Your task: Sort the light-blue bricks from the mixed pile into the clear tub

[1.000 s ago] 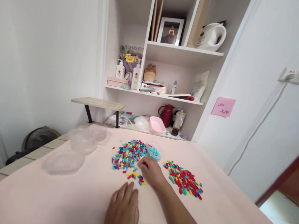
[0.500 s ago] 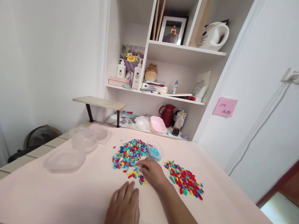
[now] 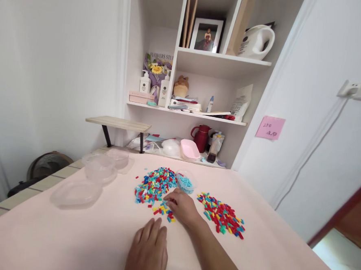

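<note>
Picking single pieces out of the mixed pile of small brick-like plastic pieces (image 3: 156, 185) looks like the step in hand. Your right hand (image 3: 182, 207) reaches in from the table's (image 3: 54, 241) near side, fingers curled, thumb and index tips almost together. Can't tell if a piece is pinched there; tips too small to read.

Your left hand (image 3: 149, 249) lies palm down toward the near edge, fingers extended side by side, nothing in it.

Mixed pile sits mid-table, toward the far edge, just left of your right fingertips. Small loose cluster (image 3: 160, 210) is right below them, on the near-edge side. Clear plastic tub (image 3: 195, 184) of light-blue pieces (image 3: 185, 181) stands just beyond your right hand, on the far-edge side. Flatter multicoloured pile (image 3: 224, 216), heavily red, lies toward the right edge, apart from your grip.

Next move, as I judge it, calls for a fine pinch on one piece without dragging its neighbours, plus a short lift clear of the tub's rim if the piece is light blue.
</note>
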Action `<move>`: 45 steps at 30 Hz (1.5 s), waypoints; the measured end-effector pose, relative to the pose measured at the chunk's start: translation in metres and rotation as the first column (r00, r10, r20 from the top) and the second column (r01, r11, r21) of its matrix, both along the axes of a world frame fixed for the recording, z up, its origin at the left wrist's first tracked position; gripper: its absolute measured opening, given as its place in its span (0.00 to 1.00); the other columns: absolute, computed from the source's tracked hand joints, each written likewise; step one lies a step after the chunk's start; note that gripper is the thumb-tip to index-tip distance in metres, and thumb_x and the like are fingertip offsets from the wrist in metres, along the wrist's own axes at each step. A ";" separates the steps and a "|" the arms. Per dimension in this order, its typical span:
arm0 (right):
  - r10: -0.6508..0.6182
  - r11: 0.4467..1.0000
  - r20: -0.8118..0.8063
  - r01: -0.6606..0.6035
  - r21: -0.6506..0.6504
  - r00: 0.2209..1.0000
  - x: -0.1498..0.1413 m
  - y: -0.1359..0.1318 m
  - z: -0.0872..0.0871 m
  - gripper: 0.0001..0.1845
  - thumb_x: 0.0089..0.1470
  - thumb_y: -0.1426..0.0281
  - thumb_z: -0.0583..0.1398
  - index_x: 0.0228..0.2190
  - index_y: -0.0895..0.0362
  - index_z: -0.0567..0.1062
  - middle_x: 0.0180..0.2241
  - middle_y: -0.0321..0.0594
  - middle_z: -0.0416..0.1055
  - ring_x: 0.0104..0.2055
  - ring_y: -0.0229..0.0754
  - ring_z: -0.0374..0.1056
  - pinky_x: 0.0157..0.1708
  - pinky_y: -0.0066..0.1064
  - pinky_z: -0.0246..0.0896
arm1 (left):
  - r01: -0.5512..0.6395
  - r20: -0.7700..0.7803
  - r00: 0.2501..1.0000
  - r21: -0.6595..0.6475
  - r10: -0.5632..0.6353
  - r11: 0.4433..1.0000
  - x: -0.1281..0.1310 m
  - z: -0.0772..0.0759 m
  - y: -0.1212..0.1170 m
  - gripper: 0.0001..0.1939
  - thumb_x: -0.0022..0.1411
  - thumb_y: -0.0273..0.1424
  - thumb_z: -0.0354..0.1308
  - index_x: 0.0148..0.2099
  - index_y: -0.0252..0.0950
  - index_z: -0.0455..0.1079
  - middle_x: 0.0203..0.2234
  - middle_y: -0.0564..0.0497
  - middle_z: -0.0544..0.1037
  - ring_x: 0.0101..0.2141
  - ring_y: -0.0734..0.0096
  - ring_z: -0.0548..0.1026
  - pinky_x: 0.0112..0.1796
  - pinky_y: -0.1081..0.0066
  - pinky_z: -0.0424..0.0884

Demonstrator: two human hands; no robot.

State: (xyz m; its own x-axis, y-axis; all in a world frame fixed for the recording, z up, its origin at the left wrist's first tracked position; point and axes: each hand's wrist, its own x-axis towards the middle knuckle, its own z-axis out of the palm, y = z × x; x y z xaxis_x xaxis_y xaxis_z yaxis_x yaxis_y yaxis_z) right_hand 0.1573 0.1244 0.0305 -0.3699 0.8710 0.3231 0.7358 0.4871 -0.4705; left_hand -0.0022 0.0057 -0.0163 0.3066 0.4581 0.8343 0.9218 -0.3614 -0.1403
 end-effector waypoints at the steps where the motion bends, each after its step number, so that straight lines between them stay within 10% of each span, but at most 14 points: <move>1: -0.010 1.000 0.002 0.010 0.004 1.000 -0.001 -0.001 0.001 0.12 0.53 0.74 0.60 0.36 0.49 0.82 0.39 0.36 0.78 0.40 0.41 0.72 0.39 0.28 0.58 | -0.002 0.001 1.000 0.000 0.002 1.000 0.000 0.000 0.000 0.15 0.61 0.26 0.49 0.47 0.41 0.72 0.46 0.52 0.80 0.47 0.66 0.74 0.45 0.65 0.66; 13: -0.114 0.983 -0.133 0.131 0.127 0.984 0.002 0.000 0.006 0.10 0.55 0.71 0.57 0.31 0.52 0.80 0.35 0.39 0.78 0.35 0.43 0.71 0.38 0.31 0.60 | 0.005 -0.010 1.000 -0.024 -0.005 1.000 -0.002 0.001 -0.001 0.14 0.61 0.27 0.50 0.47 0.42 0.72 0.47 0.52 0.80 0.48 0.66 0.75 0.44 0.66 0.67; 25: -0.434 0.847 -0.422 0.520 0.109 0.796 0.044 0.021 0.009 0.19 0.57 0.56 0.54 0.35 0.53 0.80 0.25 0.40 0.75 0.28 0.47 0.69 0.31 0.33 0.60 | 0.004 0.007 1.000 -0.020 -0.004 1.000 0.001 0.005 -0.003 0.16 0.59 0.24 0.50 0.47 0.41 0.71 0.46 0.53 0.80 0.48 0.67 0.74 0.46 0.65 0.65; 38: -0.006 0.992 -0.310 0.046 0.120 0.951 0.011 0.002 0.010 0.16 0.60 0.61 0.54 0.35 0.53 0.80 0.30 0.39 0.78 0.31 0.43 0.71 0.35 0.31 0.62 | 0.016 0.014 1.000 -0.040 -0.016 0.999 -0.001 0.001 -0.003 0.14 0.62 0.27 0.51 0.48 0.41 0.71 0.47 0.51 0.79 0.49 0.66 0.73 0.46 0.65 0.66; 45: -0.006 0.996 -0.216 0.026 0.091 0.976 0.011 0.004 0.007 0.14 0.58 0.70 0.55 0.33 0.52 0.81 0.37 0.40 0.79 0.40 0.44 0.72 0.43 0.33 0.63 | 0.017 0.020 1.000 -0.052 -0.016 0.999 -0.001 -0.002 -0.002 0.14 0.63 0.27 0.50 0.48 0.41 0.71 0.48 0.51 0.79 0.49 0.66 0.73 0.46 0.65 0.66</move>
